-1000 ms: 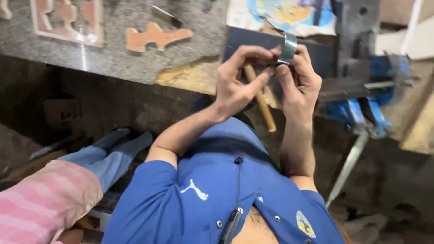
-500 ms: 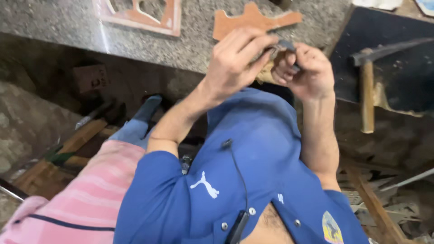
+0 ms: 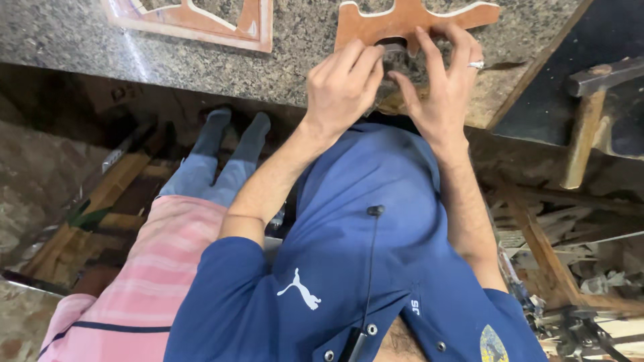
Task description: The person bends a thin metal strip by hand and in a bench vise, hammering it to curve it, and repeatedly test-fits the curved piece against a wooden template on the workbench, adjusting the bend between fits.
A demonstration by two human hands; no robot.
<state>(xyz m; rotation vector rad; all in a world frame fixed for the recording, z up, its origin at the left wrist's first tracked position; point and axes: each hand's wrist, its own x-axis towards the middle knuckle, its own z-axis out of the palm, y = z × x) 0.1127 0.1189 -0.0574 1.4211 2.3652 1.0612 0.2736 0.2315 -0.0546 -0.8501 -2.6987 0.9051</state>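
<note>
My left hand point(image 3: 342, 87) and my right hand point(image 3: 439, 90) meet at the near edge of a speckled granite counter point(image 3: 302, 60). Between their fingertips they pinch a small curved grey metal strip point(image 3: 392, 45). The strip is held against the lower edge of a flat brown wooden cut-out point(image 3: 402, 13) lying on the counter. My right hand wears a ring, and its fingers spread over the cut-out. Most of the strip is hidden by my fingers.
A second wooden fretwork frame point(image 3: 201, 20) lies on the counter at the left. A hammer with a wooden handle point(image 3: 585, 131) rests on a dark slab point(image 3: 583, 40) at the right. Another person in a pink striped top point(image 3: 134, 268) sits at the lower left. Wood scraps point(image 3: 550, 255) litter the floor.
My hands have moved with the metal strip from the blue vise area over to the brown cut-out on the granite counter. The wooden-handled tool is no longer in my hand.
</note>
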